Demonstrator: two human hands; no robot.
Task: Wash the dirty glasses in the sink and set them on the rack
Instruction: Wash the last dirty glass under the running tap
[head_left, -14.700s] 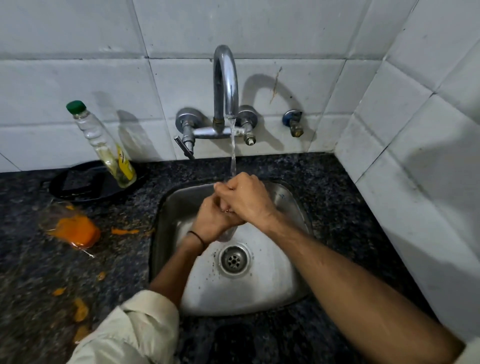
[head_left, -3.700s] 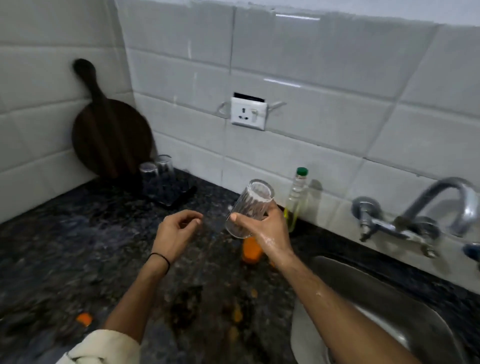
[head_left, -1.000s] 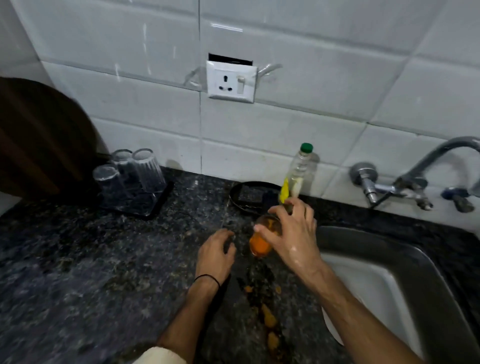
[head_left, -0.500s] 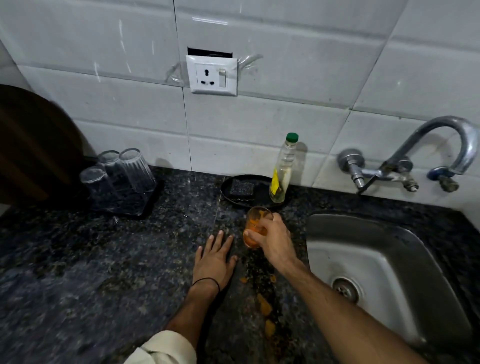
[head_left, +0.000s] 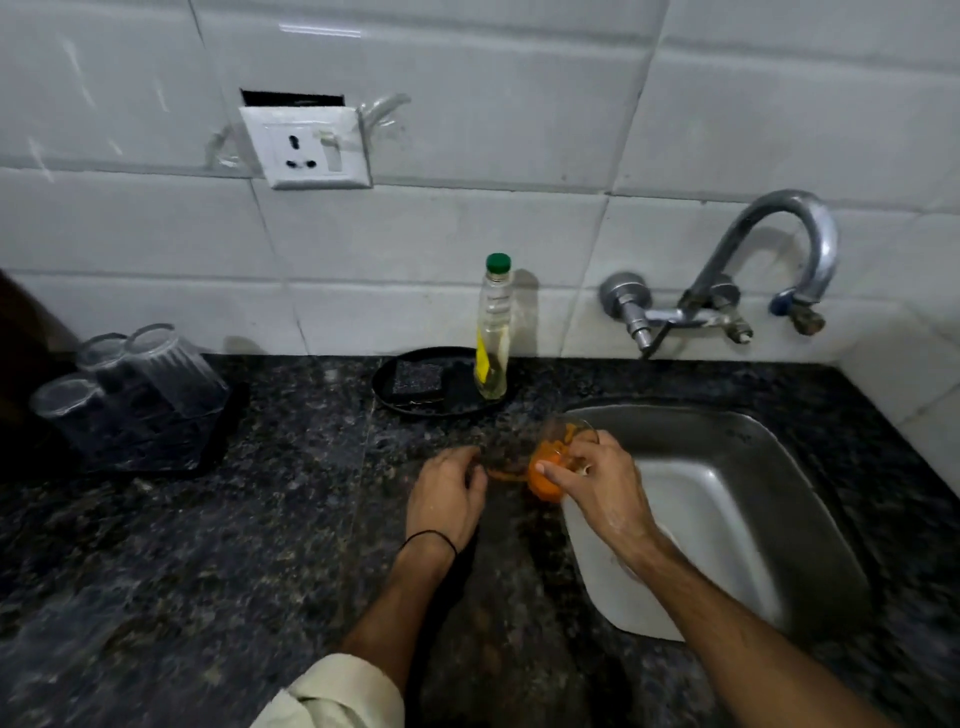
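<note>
The right hand (head_left: 602, 488) grips, fingers curled, a tilted glass (head_left: 550, 467) smeared with orange at the left rim of the sink (head_left: 753, 431), the left hand (head_left: 447, 499) rests loosely bent and empty on the countertop (head_left: 260, 545), and probably this glass must next go under the tap (head_left: 779, 249) for washing.

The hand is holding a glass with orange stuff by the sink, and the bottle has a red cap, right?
Not quite. The head view shows the bottle has a green cap, not red. The right hand does hold the glass with orange stuff by the sink.
</note>
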